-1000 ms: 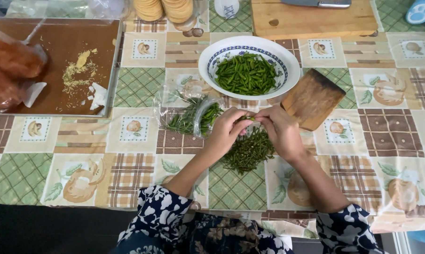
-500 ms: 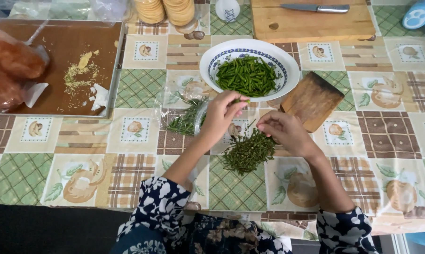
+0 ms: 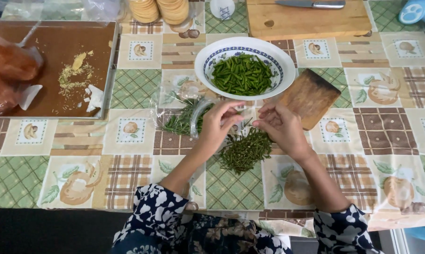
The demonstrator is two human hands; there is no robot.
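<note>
Both hands hover close together just above a loose pile of thin green stems point(image 3: 245, 150) lying on the patterned tablecloth point(image 3: 372, 136). The left hand point(image 3: 220, 123) has its fingers curled with the fingertips drawn toward the thumb, and the right hand point(image 3: 282, 126) is likewise loosely curled with its fingertips pointing toward the left hand; whether a small piece is pinched between them cannot be told from this view, as anything there is too small to make out. Directly beyond the two hands, and very near the fingertips, sits a white bowl with a blue patterned rim point(image 3: 208, 59), filled with cut green bean pieces point(image 3: 242, 74). Just to the left of the left hand lies a clear plastic bag point(image 3: 175, 101) with more green stalks in it. Just past the right hand, on its outer side, a small wooden board point(image 3: 310, 97) lies at an angle, touching the bowl's edge or nearly so. Further beyond the bowl is a larger wooden cutting board point(image 3: 306, 21) with a knife point(image 3: 311, 4) on it. Well off to the left of the hands is a brown tray point(image 3: 57, 47) holding yellowish crumbs and white scraps
</note>
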